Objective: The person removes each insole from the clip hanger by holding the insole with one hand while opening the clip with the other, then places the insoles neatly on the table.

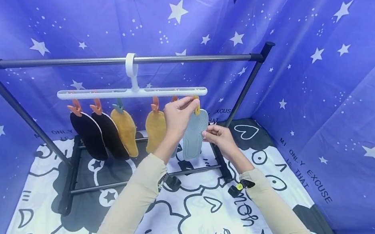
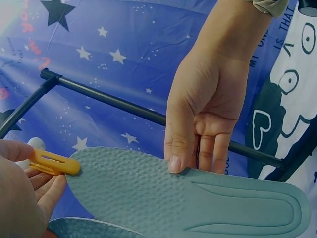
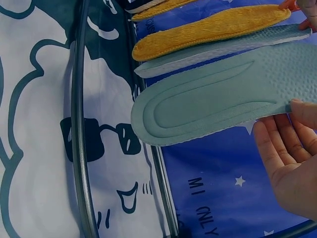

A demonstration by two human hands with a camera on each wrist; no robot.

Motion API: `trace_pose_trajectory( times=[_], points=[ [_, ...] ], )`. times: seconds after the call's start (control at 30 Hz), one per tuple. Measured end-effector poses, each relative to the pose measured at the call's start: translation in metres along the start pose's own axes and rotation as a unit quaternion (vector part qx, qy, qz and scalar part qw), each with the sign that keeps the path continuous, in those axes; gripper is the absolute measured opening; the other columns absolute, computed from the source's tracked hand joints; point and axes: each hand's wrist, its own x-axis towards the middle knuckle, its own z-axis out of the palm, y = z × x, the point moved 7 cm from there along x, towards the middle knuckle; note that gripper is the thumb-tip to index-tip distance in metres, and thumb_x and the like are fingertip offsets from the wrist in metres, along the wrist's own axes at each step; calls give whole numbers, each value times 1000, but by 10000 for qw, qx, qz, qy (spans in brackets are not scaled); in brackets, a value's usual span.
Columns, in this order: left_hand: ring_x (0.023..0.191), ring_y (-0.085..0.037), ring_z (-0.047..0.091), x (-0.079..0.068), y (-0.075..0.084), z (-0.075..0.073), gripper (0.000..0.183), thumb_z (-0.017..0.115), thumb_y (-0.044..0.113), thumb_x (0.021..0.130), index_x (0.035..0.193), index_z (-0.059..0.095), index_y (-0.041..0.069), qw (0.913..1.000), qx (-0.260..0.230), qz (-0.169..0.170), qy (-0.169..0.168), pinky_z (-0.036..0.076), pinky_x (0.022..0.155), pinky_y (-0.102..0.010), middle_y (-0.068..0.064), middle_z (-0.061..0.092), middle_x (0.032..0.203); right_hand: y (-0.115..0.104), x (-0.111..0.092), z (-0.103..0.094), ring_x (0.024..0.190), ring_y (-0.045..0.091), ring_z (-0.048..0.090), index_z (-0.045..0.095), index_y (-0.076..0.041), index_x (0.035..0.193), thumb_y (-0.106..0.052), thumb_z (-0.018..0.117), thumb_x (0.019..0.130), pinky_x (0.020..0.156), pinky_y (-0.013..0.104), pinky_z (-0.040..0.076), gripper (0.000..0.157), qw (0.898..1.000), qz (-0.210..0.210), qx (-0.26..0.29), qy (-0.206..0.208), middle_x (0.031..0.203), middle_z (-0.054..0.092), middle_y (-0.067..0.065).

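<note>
Hanging teal insole [image 3: 198, 96], dimpled, grooved, right grip [image 1: 222, 139] pinching it, left grip [image 1: 179, 116] pinching clip [image 2: 55, 161]

Blue star-printed walls [image 1: 314, 86], seemingly draped fabric, rise around a black-and-white cartoon-print cloth [image 1: 196, 225].

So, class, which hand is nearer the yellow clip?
Left. The left hand pinches the yellow clip itself; the right hand is lower, holding the side edge of the grey-green insole, apart from the clip.
</note>
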Motion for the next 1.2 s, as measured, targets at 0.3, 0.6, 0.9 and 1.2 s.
trace_pose_trajectory(
  times=[0.3,0.6,0.9,1.2],
  points=[
    [100,-29,77,1,-1,0,25,78,10,88,110,76,-2,10000,-12,-56,60,63,85,-28,-19,76,106,1,-2,-1,82,5,70,65,6,103,3,64,97,83,27,63,7,10000,-81,41,42,84,71,-8],
    [101,-31,76,0,-1,1,26,78,9,89,113,75,-3,9992,-251,-291,51,63,84,-28,-20,75,108,2,-4,-4,79,5,68,67,-2,95,5,65,96,80,26,63,7,9997,-136,180,131,81,70,-7],
    [99,-30,76,-1,-2,0,26,78,10,89,112,76,-2,9995,-132,-274,115,63,81,-27,-19,76,107,6,-6,-5,79,4,68,64,3,99,6,64,95,81,25,63,4,9997,-119,118,193,81,70,-9],
    [99,-30,77,-1,-1,0,25,79,11,89,111,77,0,9996,-81,-223,134,63,81,-28,-19,76,107,7,-8,-8,77,5,68,65,4,99,6,64,95,80,25,63,5,9995,-85,80,280,81,70,-8]
  ],
)
